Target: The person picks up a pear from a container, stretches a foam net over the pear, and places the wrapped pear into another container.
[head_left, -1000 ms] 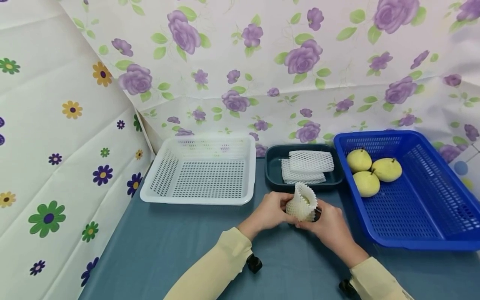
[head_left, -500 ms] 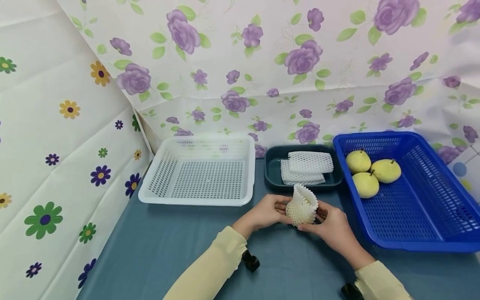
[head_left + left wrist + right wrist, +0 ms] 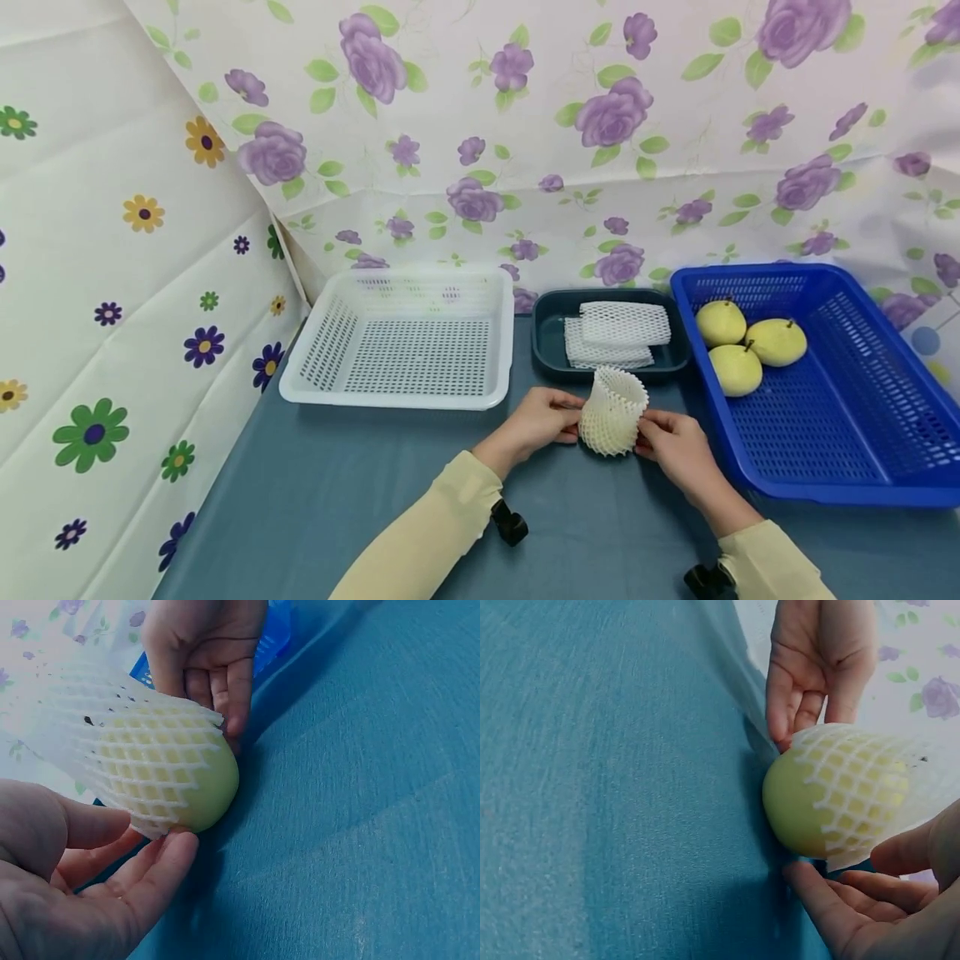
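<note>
A yellow-green pear (image 3: 217, 786) sits inside a white foam fruit net (image 3: 613, 412) on the cloth. Its rounded bottom sticks out bare from the net's lower edge in both wrist views, while the net's open end rises above it. My left hand (image 3: 534, 423) holds the net's lower edge from the left, thumb on the mesh and fingertips by the pear. On the other side my right hand (image 3: 681, 450) pinches the net near the same edge, its fingers (image 3: 817, 889) partly beneath. The pear's top is hidden by the mesh in the head view.
A dark green tray (image 3: 551, 358) with folded foam nets (image 3: 622, 325) stands just behind the hands. To the right, a blue basket (image 3: 847, 487) holds three pears (image 3: 776, 342). A white basket (image 3: 397, 398) stands at the left. Floral sheets back the blue-green cloth (image 3: 337, 475).
The net's opening, tilted and pinched narrow before, now stands upright and rounder. Both hands have moved to the net's sides, with the right hand a little further right.
</note>
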`<state>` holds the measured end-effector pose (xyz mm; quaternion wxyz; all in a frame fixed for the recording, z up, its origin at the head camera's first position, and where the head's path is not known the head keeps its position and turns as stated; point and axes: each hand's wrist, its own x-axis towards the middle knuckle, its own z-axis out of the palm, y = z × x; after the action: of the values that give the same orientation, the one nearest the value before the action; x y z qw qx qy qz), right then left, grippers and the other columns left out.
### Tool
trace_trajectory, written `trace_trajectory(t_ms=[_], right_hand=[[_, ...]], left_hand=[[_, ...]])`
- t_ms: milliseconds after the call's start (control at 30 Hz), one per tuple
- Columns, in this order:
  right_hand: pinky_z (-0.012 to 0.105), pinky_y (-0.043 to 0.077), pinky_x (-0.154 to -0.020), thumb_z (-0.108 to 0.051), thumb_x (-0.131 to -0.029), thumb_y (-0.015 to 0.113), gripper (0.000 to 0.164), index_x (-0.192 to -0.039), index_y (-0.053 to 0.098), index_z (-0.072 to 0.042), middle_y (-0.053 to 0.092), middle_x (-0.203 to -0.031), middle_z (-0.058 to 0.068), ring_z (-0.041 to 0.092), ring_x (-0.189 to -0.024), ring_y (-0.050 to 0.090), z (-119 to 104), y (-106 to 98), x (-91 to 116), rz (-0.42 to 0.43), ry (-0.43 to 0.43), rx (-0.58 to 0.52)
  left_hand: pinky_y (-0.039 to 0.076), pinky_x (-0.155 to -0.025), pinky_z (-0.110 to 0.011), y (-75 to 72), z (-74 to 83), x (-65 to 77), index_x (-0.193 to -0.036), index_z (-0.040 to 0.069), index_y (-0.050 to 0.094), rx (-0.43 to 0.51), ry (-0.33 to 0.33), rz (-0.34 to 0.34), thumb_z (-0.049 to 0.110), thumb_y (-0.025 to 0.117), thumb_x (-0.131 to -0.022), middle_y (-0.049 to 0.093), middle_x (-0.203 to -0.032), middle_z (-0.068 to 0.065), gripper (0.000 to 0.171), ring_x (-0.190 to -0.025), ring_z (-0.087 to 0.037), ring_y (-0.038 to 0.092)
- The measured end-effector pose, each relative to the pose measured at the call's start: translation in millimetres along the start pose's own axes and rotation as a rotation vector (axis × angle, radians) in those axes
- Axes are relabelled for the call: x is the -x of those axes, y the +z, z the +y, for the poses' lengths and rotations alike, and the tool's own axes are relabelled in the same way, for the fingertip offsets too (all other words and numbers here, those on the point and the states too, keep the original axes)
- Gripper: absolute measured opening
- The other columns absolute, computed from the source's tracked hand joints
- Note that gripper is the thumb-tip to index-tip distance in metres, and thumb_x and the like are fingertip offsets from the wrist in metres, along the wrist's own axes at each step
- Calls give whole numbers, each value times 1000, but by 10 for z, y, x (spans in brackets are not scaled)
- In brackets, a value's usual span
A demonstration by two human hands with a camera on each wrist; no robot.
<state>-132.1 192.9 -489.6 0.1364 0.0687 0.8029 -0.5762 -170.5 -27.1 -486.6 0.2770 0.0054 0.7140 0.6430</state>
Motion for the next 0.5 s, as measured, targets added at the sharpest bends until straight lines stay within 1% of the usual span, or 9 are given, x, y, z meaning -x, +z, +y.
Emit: trace_trajectory(t_ms=[67, 133, 200, 300, 400, 500], right_hand=[[29, 56, -77, -26, -99, 46, 43, -127, 52, 7, 62, -113, 19, 9, -87, 64, 5, 6, -8, 9, 30, -15], [28, 57, -75, -26, -98, 49, 42, -124, 54, 7, 65, -106, 15, 9, -83, 64, 9, 4, -12, 24, 41, -26], [28, 57, -73, -24, -96, 52, 41, -122, 56, 7, 67, -102, 13, 8, -80, 65, 1, -7, -11, 45, 29, -36], [28, 57, -70, -18, -93, 59, 36, -117, 58, 9, 69, -93, 8, 7, -75, 66, -8, -23, -12, 90, 0, -57], [27, 57, -67, -12, -90, 62, 32, -113, 58, 10, 70, -87, 6, 8, -71, 66, -6, -28, -12, 128, -25, -59], [26, 57, -65, -13, -89, 63, 30, -111, 61, 7, 70, -88, 11, 10, -70, 67, 15, -21, -14, 163, -45, -10]], left_hand=[[57, -77, -39, 14, -2, -1, -112, 7, 66, 8, -1, 19, 12, 61, -91, 68, -94, -7, 22, -82, -23, 67], [57, -76, -39, 21, -4, -4, -109, 6, 67, 19, 6, 40, 11, 62, -90, 69, -92, -8, 21, -79, -21, 67], [57, -75, -39, 23, -1, -5, -106, 5, 67, 29, 17, 61, 9, 63, -89, 69, -91, -9, 18, -76, -20, 67], [57, -73, -39, 25, 13, 4, -101, 4, 68, 28, 41, 99, 6, 65, -86, 70, -89, -9, 15, -72, -21, 67], [57, -71, -40, 31, 2, 4, -97, 3, 68, 5, 78, 130, 4, 66, -85, 69, -86, -9, 13, -73, -26, 68], [58, -66, -38, 45, -46, -15, -92, 4, 68, -62, 122, 166, 3, 67, -83, 69, -80, -9, 9, -72, -29, 68]])
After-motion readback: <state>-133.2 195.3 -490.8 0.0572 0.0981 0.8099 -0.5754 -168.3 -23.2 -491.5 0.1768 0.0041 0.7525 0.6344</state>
